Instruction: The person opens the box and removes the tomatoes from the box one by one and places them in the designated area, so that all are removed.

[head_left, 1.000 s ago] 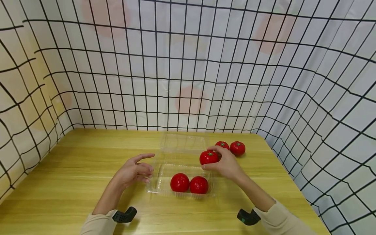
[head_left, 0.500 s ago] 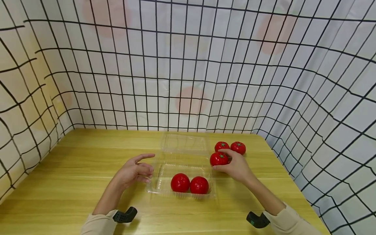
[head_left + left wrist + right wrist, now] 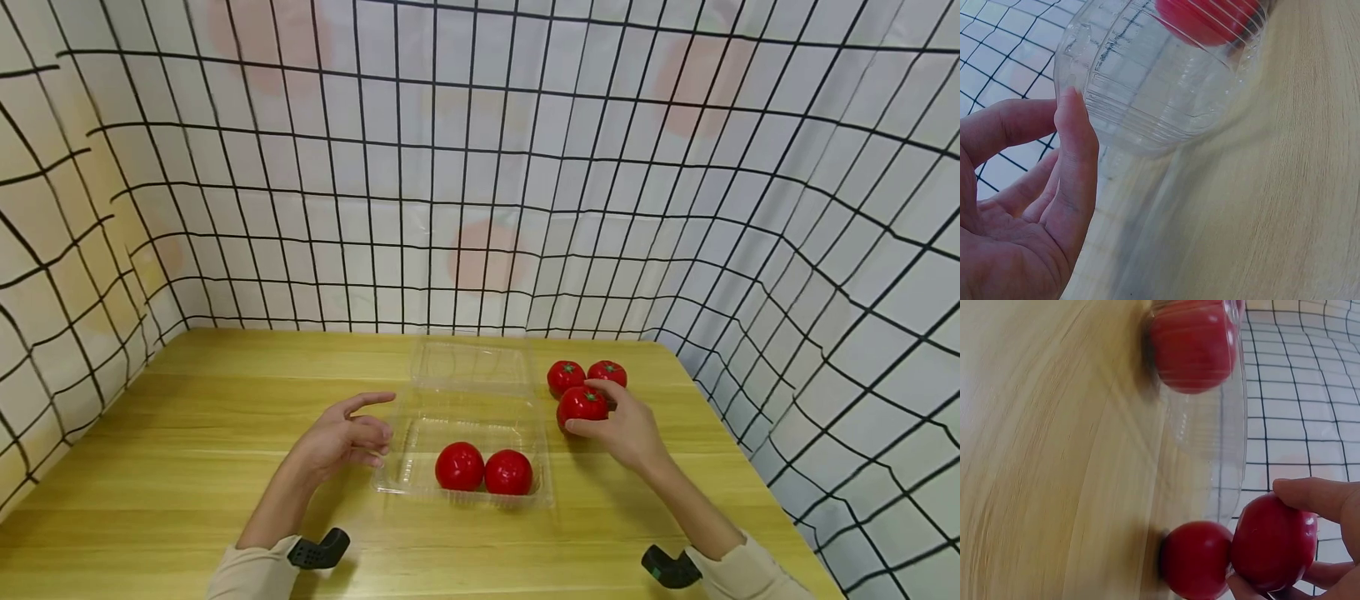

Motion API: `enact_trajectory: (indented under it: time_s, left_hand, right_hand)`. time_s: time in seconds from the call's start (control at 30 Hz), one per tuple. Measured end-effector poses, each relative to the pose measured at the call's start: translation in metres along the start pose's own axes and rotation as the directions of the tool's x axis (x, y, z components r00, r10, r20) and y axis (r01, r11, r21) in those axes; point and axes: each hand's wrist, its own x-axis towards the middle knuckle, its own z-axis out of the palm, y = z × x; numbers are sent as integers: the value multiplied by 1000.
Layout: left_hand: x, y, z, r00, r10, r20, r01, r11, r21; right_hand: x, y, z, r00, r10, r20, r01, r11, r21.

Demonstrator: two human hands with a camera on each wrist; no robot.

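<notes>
My right hand (image 3: 630, 425) grips a red tomato (image 3: 582, 406) with a green star-shaped top, thumb on the near side and fingers on the far side. In the right wrist view the held tomato (image 3: 1272, 544) overlaps another tomato (image 3: 1194, 561). A clear plastic clamshell box (image 3: 420, 454) lies at the middle with its lid (image 3: 472, 364) folded back. Along the front of its base sit two tomatoes (image 3: 460, 466) (image 3: 508, 472), side by side. Beside the box's left edge is my left hand (image 3: 348, 433), fingers loosely bent, with fingertips right at the box's edge (image 3: 1094, 69).
Two tomatoes (image 3: 566, 378) (image 3: 607, 372) stand on the wooden table (image 3: 262, 367), behind the held one and right of the lid. White walls under a black grid net (image 3: 480, 183) enclose the table's back and both sides.
My right hand has moved right and slightly nearer with its tomato, from over the box's back right corner to outside its right edge. The left hand has stayed still.
</notes>
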Motion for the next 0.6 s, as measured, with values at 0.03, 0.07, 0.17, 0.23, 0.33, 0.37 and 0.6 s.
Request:
enact_trajectory:
  time_s: [0.03,0.07,0.17,0.23,0.33,0.37,0.6]
  left_hand:
    - [0,0,0,1000,0,-2,0,1000,2]
    - [0,-1,-1,1000,1,-4,-1,1000,4]
    - [-1,-1,-2,1000,-1,-7,1,1000,2]
    - [-1,-1,-2,1000,-3,-8,3,1000,-1]
    - [-1,0,-1,1000,-7,-5,7,1000,-3]
    - [-1,0,-1,1000,-8,-5,8,1000,-2]
    - [-1,1,0,1000,-10,-8,10,1000,5]
  right_hand:
    - [0,1,-1,1000,5,-3,-5,1000,3]
    - [1,2,-1,1000,8,-8,-8,1000,8]
    - [1,4,-4,1000,14,-18,-14,1000,12]
    - [0,5,-5,1000,21,-22,-21,1000,15]
    - [0,7,-6,999,27,-30,-27,1000,14]
    - [0,8,-7,999,30,-34,-29,999,13]
    - [1,13,-10,998,36,-53,-36,999,1]
